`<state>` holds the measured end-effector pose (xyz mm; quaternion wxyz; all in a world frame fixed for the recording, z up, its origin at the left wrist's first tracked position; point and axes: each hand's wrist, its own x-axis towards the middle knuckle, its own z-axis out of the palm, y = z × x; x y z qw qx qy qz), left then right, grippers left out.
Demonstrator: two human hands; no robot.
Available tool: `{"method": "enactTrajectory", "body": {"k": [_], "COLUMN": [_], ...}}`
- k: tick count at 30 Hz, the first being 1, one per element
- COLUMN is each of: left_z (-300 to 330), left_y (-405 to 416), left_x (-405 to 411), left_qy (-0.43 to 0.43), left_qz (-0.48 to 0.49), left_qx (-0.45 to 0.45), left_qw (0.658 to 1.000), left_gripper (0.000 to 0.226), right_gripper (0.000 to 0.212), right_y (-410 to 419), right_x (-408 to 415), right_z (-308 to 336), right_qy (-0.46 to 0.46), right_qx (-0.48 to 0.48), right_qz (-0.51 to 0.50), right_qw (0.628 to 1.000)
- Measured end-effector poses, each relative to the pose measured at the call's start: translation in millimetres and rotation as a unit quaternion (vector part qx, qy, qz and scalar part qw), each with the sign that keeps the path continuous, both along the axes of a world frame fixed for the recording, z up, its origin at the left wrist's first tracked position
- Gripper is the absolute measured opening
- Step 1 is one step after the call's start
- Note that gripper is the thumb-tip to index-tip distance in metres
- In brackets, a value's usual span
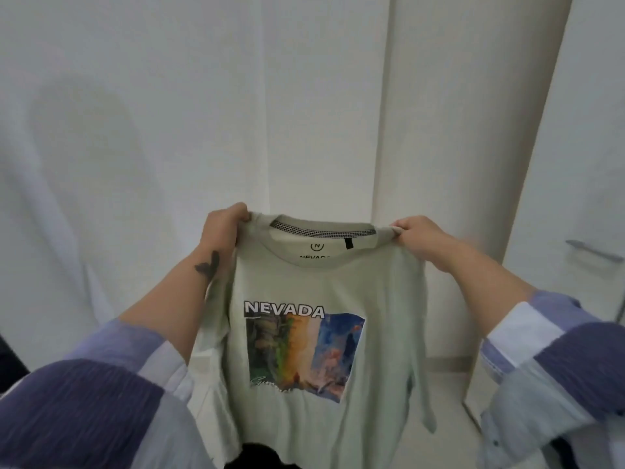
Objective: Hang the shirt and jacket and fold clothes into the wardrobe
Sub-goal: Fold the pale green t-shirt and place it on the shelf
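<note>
White wardrobe doors (169,113) fill the background, all closed as far as I can see, and one metal handle (595,253) shows on the door at the right edge. A pale floor (446,384) is visible low down between the doors.

There is only the head view. In it I hold a pale green T-shirt (304,418) up in front of the doors, with the print side toward me; the word NEVADA and a coloured picture (304,353) are on the chest. My left hand (225,225) pinches the left shoulder of the shirt just beside the collar, fingers curled over the cloth. My right hand (416,233) does the same on the right shoulder. Both hands have a firm hold on the shirt and on nothing else. The collar (323,228) is stretched between them, almost level.

The long axis of the shirt runs straight down from my hands, so the body hangs free below them and its lower edge goes out of the picture. Something dark (260,455) is at the bottom under the shirt; I cannot tell what it is. The left sleeve of the T-shirt looks bunched behind my forearm, while the right sleeve hangs loose.

I judge that this piece is for folding, not for a hanger. Both hands are equally near, one on each shoulder, so the next move can start from either side. The shirt needs a flat surface below it, and none is in view here.
</note>
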<state>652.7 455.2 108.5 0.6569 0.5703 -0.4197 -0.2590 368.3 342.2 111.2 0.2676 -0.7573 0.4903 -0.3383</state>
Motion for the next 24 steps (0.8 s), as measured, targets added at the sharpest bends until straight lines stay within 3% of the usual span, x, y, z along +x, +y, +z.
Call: {"method": "enactTrajectory", "body": {"k": [3,6,8,10,12,14,17,20,24], "left_z": [12,19,19,20,20,18,15,5,-4], "left_y": [10,10,7,6,2,0,0,-7,-19], "left_x": [-12,-15,-12,-9,-3,5,11,20,32], "left_qy": [0.072,0.083,0.097,0.109,0.129,0.146,0.163,0.167,0.201], "left_qz": [-0.099,-0.143,-0.147,-0.143,-0.141,-0.136,-0.140,-0.173,-0.179], "left_qx": [0.005,0.005,-0.008,-0.008,-0.007,0.000,0.008,0.009,0.008], "left_qw": [0.992,0.986,0.984,0.984,0.982,0.980,0.977,0.971,0.963], "left_gripper": [0.014,0.030,0.043,0.040,0.018,0.010,0.010,0.046,0.047], "right_gripper": [0.020,0.010,0.015,0.021,0.019,0.018,0.022,0.034,0.053], "right_y": [-2,0,1,5,10,11,10,9,0], "right_x": [4,7,12,20,28,34,45,58,74], "right_z": [1,3,3,3,1,-3,-6,-7,-9], "right_qy": [0.100,0.139,0.132,0.060,-0.057,-0.189,-0.348,-0.388,-0.331], "right_qx": [-0.074,-0.083,-0.075,-0.018,0.098,0.213,0.291,0.318,0.343], "right_qz": [-0.037,-0.085,-0.100,-0.061,0.019,0.121,0.213,0.213,0.194], "right_qw": [0.992,0.983,0.983,0.996,0.993,0.951,0.866,0.839,0.857]}}
